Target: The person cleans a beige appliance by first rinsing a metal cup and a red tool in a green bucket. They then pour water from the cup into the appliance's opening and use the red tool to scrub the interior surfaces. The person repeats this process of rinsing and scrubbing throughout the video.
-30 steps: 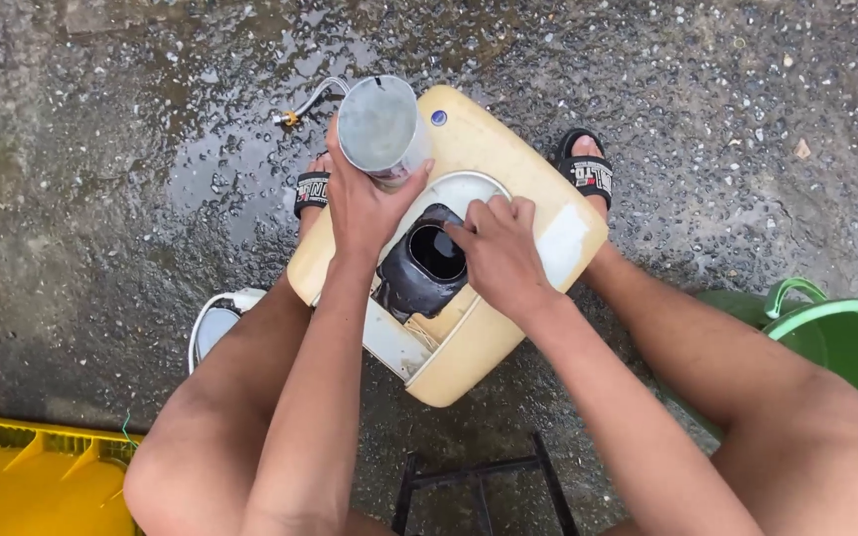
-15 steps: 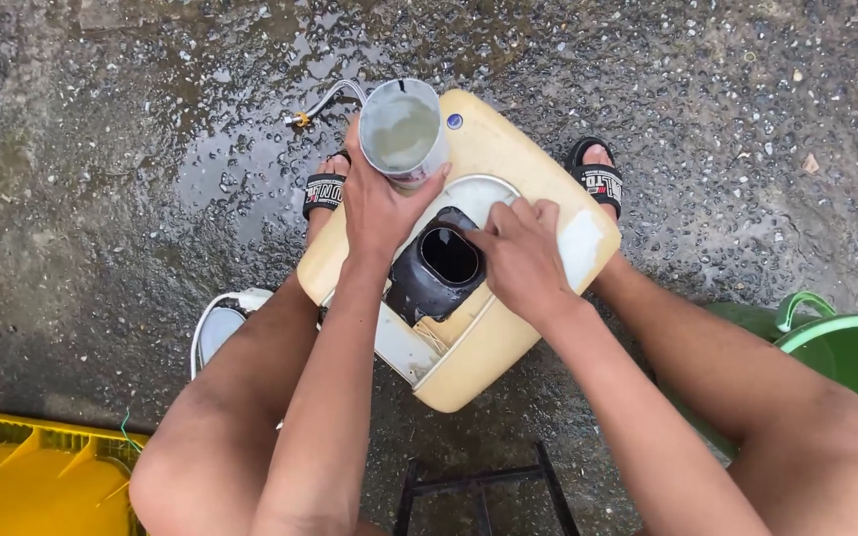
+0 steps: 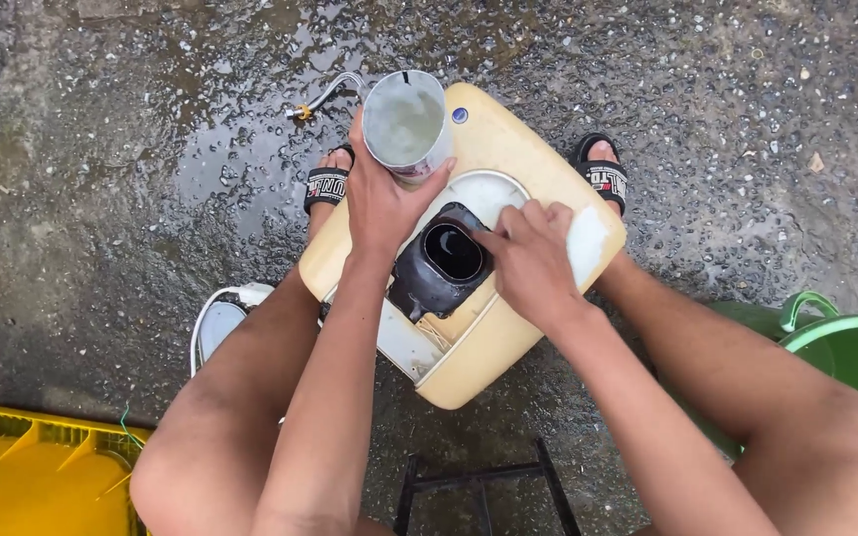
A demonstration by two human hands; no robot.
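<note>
Cream-yellow plastic appliance housing (image 3: 508,139) lies on the wet concrete ground (image 3: 101,149) between your two sandalled feet, tilted toward you, with a black oval-mouthed insert (image 3: 444,263) seated in its white round recess. Your left hand (image 3: 381,203) wraps its fingers around the lower part of a translucent grey plastic cup (image 3: 404,121), holding it upright over the upper left corner of the housing. Your right hand (image 3: 528,260) rests on the housing just right of the black insert, fingers curled narrow, fingertips touching the insert's rim; whether they pinch anything cannot be told. A thin hose with a brass fitting (image 3: 315,102) lies on the ground beyond the cup. A green plastic bucket (image 3: 851,347) stands at your right, a yellow plastic crate (image 3: 22,476) at your lower left
</note>
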